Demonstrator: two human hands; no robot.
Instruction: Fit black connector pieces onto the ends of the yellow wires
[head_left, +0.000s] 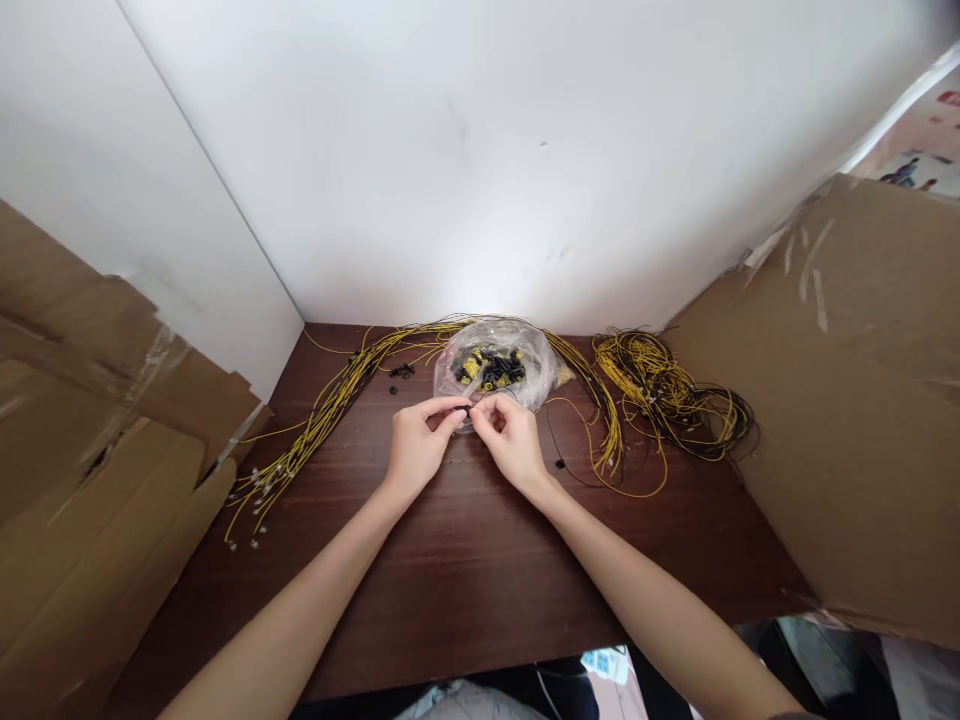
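Observation:
My left hand [420, 440] is closed in a pinch on a small black part [463, 408], held just in front of the plastic bag. Fingertip to fingertip with it, my right hand [510, 435] pinches too, at the other side of that part. Whether a wire end sits between the right fingers is too small to tell. Behind both hands lies the open clear plastic bag [541, 365], with black and yellow small parts [495, 368] inside. A thin yellow wire [577, 405] and a black one run on the table just right of my right hand.
A long bundle of yellow and black wires [330, 410] arcs behind the bag, with white connectors at its left end. Coiled wires [652, 385] lie at right. Loose black parts [403, 370] sit left of the bag. Cardboard [840, 400] flanks the brown table [465, 580].

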